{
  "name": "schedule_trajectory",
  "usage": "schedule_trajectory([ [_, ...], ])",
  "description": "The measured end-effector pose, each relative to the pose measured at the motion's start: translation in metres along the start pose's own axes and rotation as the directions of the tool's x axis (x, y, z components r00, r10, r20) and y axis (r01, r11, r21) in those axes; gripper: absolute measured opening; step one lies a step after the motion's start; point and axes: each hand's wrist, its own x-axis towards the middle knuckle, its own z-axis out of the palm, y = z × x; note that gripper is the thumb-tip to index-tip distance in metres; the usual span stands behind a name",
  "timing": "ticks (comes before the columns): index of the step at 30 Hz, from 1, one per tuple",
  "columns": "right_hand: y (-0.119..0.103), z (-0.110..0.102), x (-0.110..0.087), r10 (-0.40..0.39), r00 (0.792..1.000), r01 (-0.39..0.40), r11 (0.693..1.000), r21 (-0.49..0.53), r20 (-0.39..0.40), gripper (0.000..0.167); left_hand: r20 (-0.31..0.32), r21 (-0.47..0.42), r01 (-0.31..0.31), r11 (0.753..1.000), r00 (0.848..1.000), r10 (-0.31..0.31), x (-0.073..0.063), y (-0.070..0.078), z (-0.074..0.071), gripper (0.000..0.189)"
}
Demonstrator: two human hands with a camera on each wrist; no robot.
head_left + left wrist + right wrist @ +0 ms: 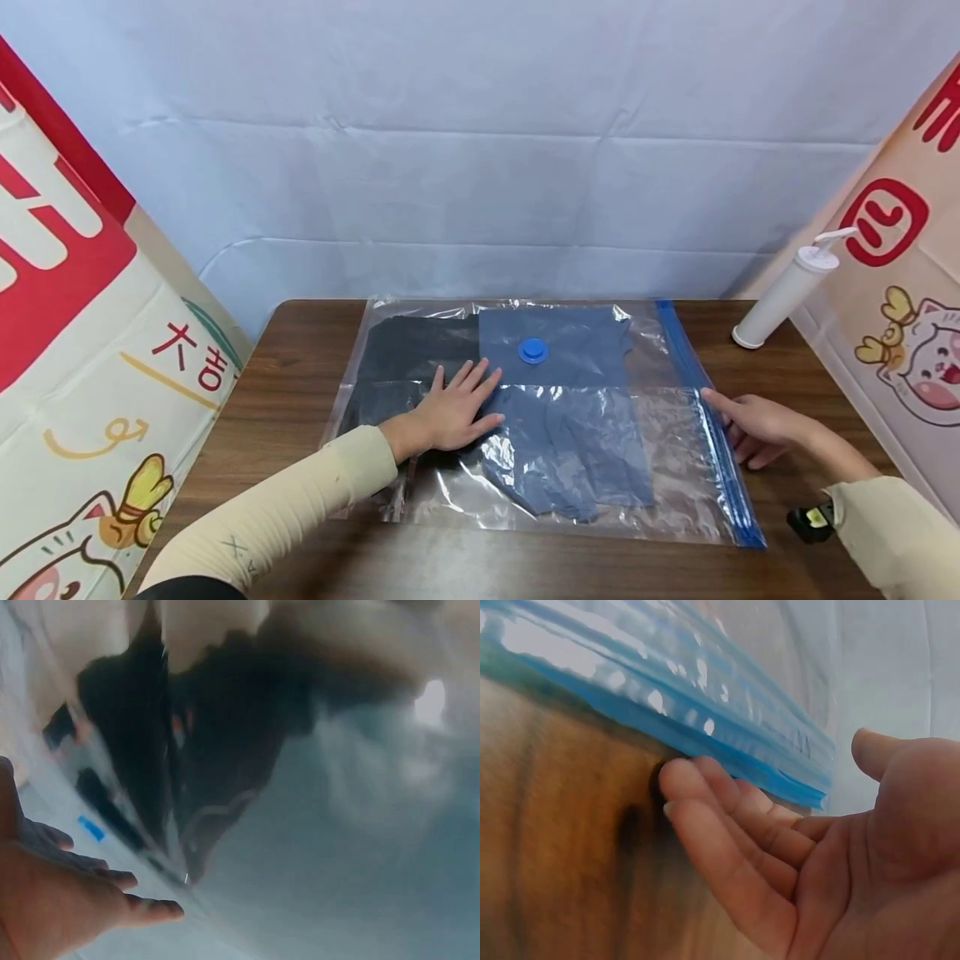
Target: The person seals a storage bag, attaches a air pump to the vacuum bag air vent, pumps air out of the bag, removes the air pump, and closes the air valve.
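A large clear zip bag (675, 458) lies flat on the table, with a blue zip strip (686, 350) along its right edge and a round blue valve cap (533, 350) on top. Inside it are a black folded cloth (420, 342) and a blue-grey folded garment (562, 450). My left hand (453, 412) rests on the bag with its fingers spread, where the dark and blue-grey cloths meet. At the zip strip, my right hand (757, 425) has its thumb by the edge and its loosely bent fingers (727, 847) beside it; thumb and fingers stand apart.
A white hand pump (783, 296) stands tilted at the table's back right. Under the bag is a brown wooden table (300, 342). A pale blue cloth backdrop (480, 167) hangs behind, and printed sheets (907, 333) flank both sides.
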Motion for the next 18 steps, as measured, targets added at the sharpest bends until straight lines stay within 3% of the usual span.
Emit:
schedule_trajectory([
  [6,0.0,0.01,-0.003,0.022,1.0,-0.022,0.997,0.074,0.006,0.068,0.031,0.031,0.021,0.999,0.999,-0.022,0.0,0.001,0.008,0.076],
  [11,0.0,0.016,-0.003,0.042,0.999,-0.044,0.997,0.069,0.033,0.062,0.032,0.02,0.038,0.999,0.999,-0.039,0.002,-0.002,0.017,0.076],
  [18,0.006,0.016,-0.001,0.004,0.999,-0.007,0.999,0.051,0.05,0.058,0.004,0.002,0.013,1.0,1.0,-0.013,0.006,-0.007,0.031,0.076],
])
